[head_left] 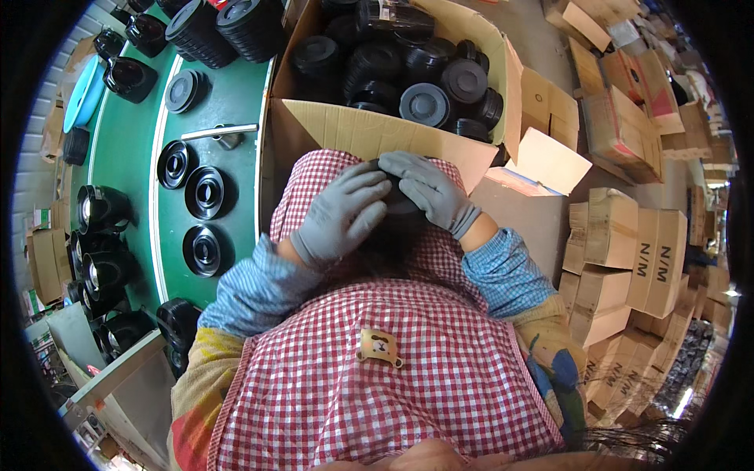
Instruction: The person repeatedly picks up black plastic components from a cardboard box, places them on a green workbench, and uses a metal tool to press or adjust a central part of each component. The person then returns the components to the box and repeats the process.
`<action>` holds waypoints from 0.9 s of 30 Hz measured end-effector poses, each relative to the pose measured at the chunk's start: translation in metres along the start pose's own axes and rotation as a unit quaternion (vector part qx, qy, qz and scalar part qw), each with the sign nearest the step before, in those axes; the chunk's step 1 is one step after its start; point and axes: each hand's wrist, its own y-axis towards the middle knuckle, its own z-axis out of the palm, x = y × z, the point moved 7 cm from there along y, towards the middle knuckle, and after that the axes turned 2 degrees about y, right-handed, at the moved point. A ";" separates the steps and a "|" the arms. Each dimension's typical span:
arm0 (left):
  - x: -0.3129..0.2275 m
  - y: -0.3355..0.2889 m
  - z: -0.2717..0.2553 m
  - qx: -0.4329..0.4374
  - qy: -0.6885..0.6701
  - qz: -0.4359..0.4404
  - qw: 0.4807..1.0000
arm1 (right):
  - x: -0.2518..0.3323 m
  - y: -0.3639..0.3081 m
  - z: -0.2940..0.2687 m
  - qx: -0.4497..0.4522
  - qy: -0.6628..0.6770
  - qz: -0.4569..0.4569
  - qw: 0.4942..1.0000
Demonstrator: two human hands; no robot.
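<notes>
Head view: left hand (343, 210) and right hand (428, 192), fingers curled narrow, grip the far edge of a black part (404, 207), probably round, lying between them.

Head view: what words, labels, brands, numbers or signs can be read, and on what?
Stacked carton, right side: large dark lettering, legible but not copied out here.
Lower cartons: large dark lettering, likewise not copied.
Black pack in the open box: pale label, too small to read.
Upper-right cartons: any print is too small to read.
Apron: animal-face patch, no readable text.
Dark part: none visible.
</notes>
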 end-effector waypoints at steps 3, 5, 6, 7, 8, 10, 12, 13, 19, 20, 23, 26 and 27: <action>0.043 -0.002 -0.001 -0.001 -0.172 0.000 0.985 | 0.036 -0.003 0.011 -0.091 -0.185 0.039 0.978; 0.061 0.004 -0.003 0.112 -0.080 -0.033 0.990 | 0.053 -0.005 0.023 -0.006 -0.236 0.064 0.970; 0.056 0.015 -0.005 0.140 0.036 -0.010 0.989 | 0.046 -0.004 0.015 -0.002 -0.174 0.068 0.982; 0.050 0.028 -0.011 0.134 -0.006 -0.053 0.990 | 0.033 -0.004 0.002 -0.001 -0.115 0.077 0.990; 0.041 0.038 -0.019 0.125 -0.046 -0.102 0.986 | 0.027 0.003 -0.014 0.000 -0.103 0.084 0.991; 0.058 0.042 -0.011 0.165 -0.103 -0.211 0.958 | 0.023 0.010 -0.028 0.003 -0.189 0.022 0.982; 0.114 0.050 0.023 0.192 -0.070 -0.180 0.962 | 0.032 0.017 -0.009 0.088 -0.252 -0.024 0.963; 0.119 0.060 0.030 0.216 -0.039 -0.185 0.958 | 0.047 0.022 0.013 0.138 -0.286 -0.051 0.947; 0.084 0.100 0.001 0.243 -0.004 -0.139 0.960 | 0.057 0.039 -0.001 0.186 -0.185 -0.140 0.955; 0.070 0.092 -0.003 0.283 -0.014 -0.186 0.941 | 0.031 0.028 -0.022 0.173 -0.151 -0.089 0.969; 0.097 0.062 0.040 0.202 -0.163 -0.176 0.950 | -0.001 0.031 -0.016 0.246 -0.111 -0.051 0.961; 0.083 0.116 0.049 0.327 0.049 -0.191 0.924 | 0.076 0.055 0.035 0.190 -0.192 -0.163 0.949; 0.077 0.133 0.045 0.364 0.122 -0.190 0.904 | 0.085 0.059 0.042 0.140 -0.146 -0.184 0.962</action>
